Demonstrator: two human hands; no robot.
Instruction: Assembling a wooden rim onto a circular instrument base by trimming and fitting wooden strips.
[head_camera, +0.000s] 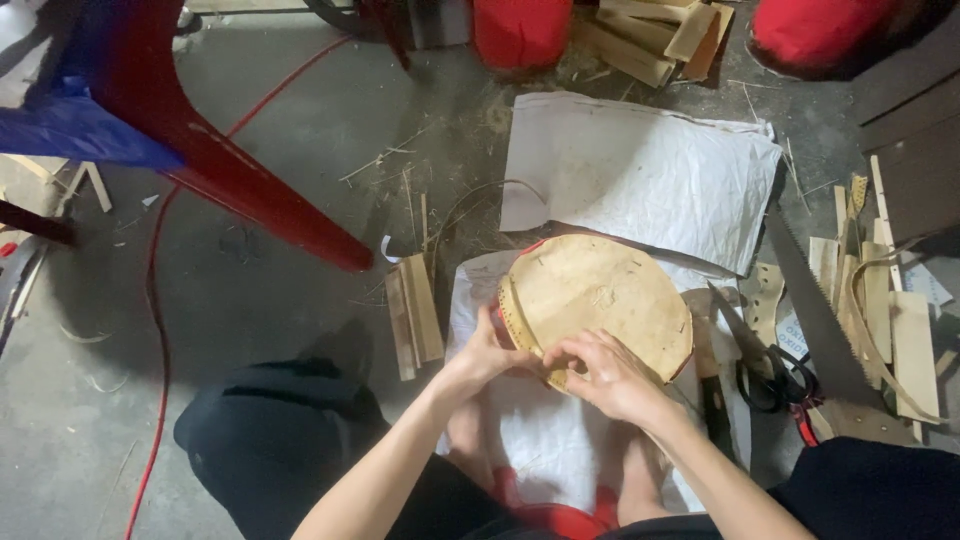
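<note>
Bare grey concrete floor (270, 300), littered with straw and shavings. White woven sacks (640, 170) were spread flat beyond the fingers; a red stool leg (250, 200) and a red cable (155, 300) lay well off to our left. To the right of the fingers lay a handsaw (815, 310), black-handled scissors (775, 380) and pale wood strips (890, 320).

Two red containers (520, 30) at the top edge were cut off. The drum's underside was hidden, and our feet partly so.

The round drum (595, 300), pale skin uppermost, sat on a sack between our feet. Our left hand (490, 355) gripped its near-left rim, fingers curled over the laced edge. Our right hand (605, 375) pressed on the near edge, fingertips pinched together; whether they held anything, we could not tell.
</note>
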